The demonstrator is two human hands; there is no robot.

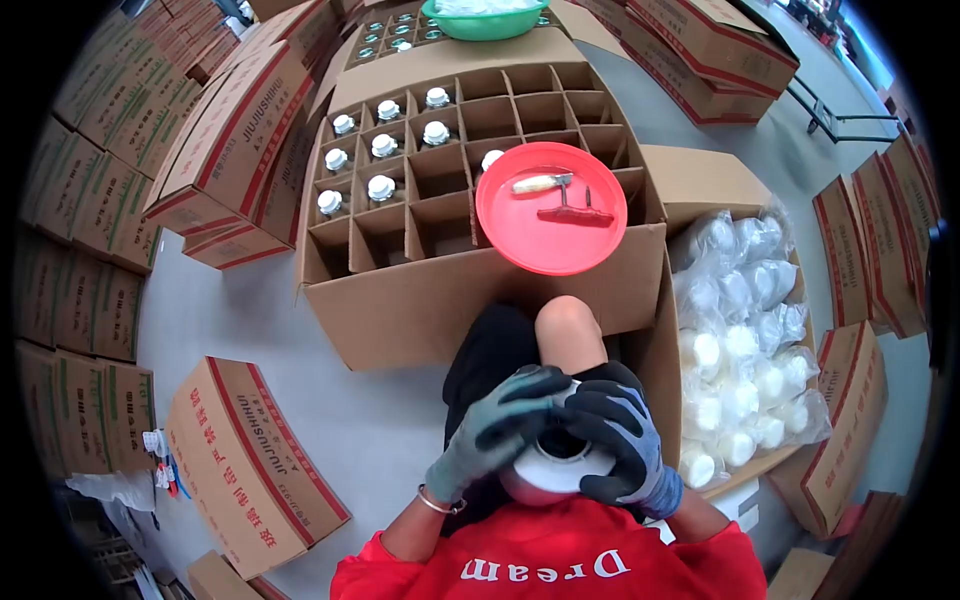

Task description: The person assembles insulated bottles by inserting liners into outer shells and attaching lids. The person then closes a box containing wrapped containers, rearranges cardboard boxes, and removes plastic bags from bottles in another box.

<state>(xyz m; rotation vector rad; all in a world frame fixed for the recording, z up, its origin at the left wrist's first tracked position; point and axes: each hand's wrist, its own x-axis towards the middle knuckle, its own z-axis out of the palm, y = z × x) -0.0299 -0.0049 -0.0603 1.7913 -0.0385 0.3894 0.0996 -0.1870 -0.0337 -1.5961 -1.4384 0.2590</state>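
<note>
A shiny white round object with a dark opening [540,472] rests in my lap; its exact kind is unclear. My gloved right hand [620,430] wraps round its side, fingers curled over the upper part. My gloved left hand [508,418] bends over its top from the other side, fingertips close to the right hand's. Whatever lies under the fingers is hidden. Ahead of my knees stands a divided carton [480,285] with several white-capped bottles [381,188] upright in its cells. A red plastic basin [520,240] sits on its near right corner.
Inside the basin are a white-handled tool [540,184] and a red-handled tool [575,216]. On the right, an open carton holds bagged white items [740,345]. A green basin [485,25] sits on the far carton. Printed cartons [250,465] stand around, with a metal frame [825,115] at upper right.
</note>
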